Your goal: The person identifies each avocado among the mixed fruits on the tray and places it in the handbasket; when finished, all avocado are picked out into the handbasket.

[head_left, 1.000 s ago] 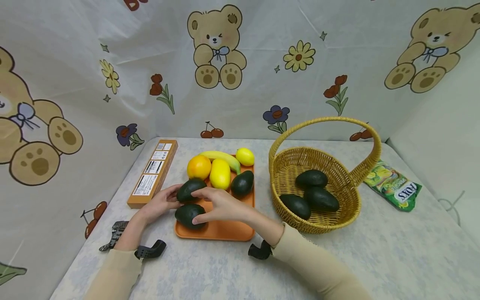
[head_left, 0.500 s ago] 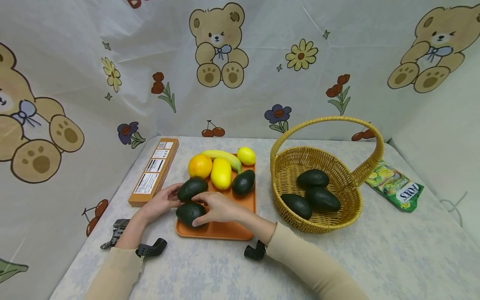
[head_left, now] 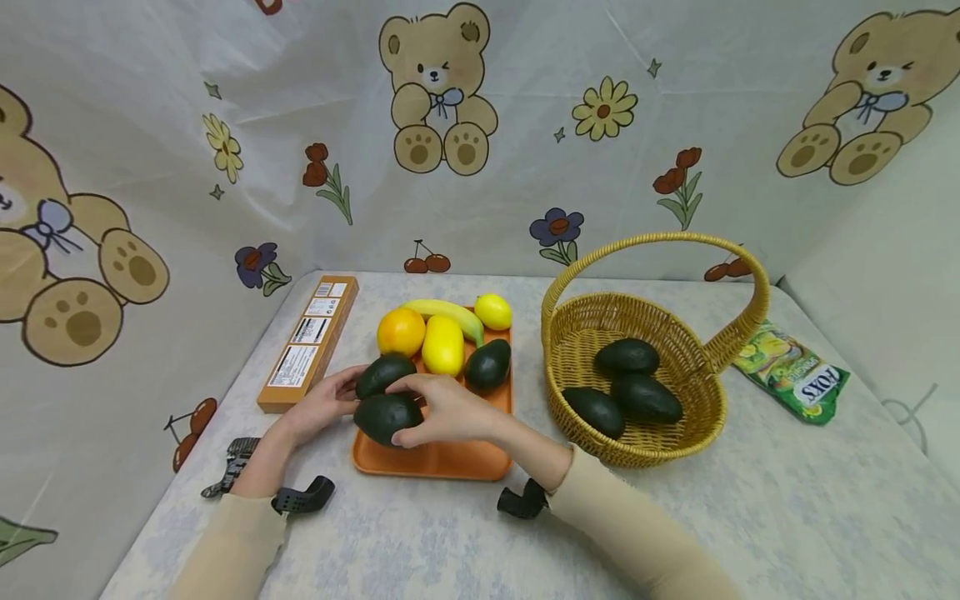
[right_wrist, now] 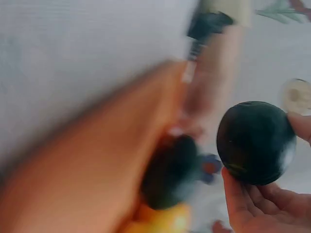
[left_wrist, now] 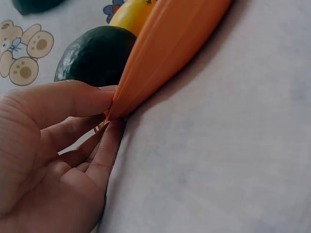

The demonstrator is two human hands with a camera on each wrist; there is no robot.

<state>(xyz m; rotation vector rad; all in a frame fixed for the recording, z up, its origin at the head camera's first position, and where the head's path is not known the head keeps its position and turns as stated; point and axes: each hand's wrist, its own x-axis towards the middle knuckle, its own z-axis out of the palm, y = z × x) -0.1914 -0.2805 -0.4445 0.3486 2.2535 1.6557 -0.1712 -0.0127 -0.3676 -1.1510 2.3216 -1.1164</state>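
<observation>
A dark green avocado (head_left: 384, 419) sits in the grip of my right hand (head_left: 453, 412), thumb on its near side. In the right wrist view that avocado (right_wrist: 256, 143) is held above the tray, fingers beneath its round end. My left hand (head_left: 321, 408) is at the left side of the orange tray (head_left: 468, 460). Thumb and fingers pinch the tray's rim (left_wrist: 127, 99) in the left wrist view. Close to that hand lies another avocado (head_left: 382, 375) on the tray. Farther along the tray are a third avocado (head_left: 487, 365), an orange (head_left: 401, 333) and a yellow oval fruit (head_left: 443, 346).
A banana (head_left: 450, 312) and a lemon (head_left: 492, 312) lie at the tray's back. Right of it stands a wicker basket (head_left: 708, 425) with a tall handle and 3 avocados inside. A long box (head_left: 309, 342) lies to the left, a green Fox's bag (head_left: 795, 375) behind the basket's right side.
The right hand has lifted the near avocado slightly off the tray and shifted it a little right. The left hand stays at the tray's edge.
</observation>
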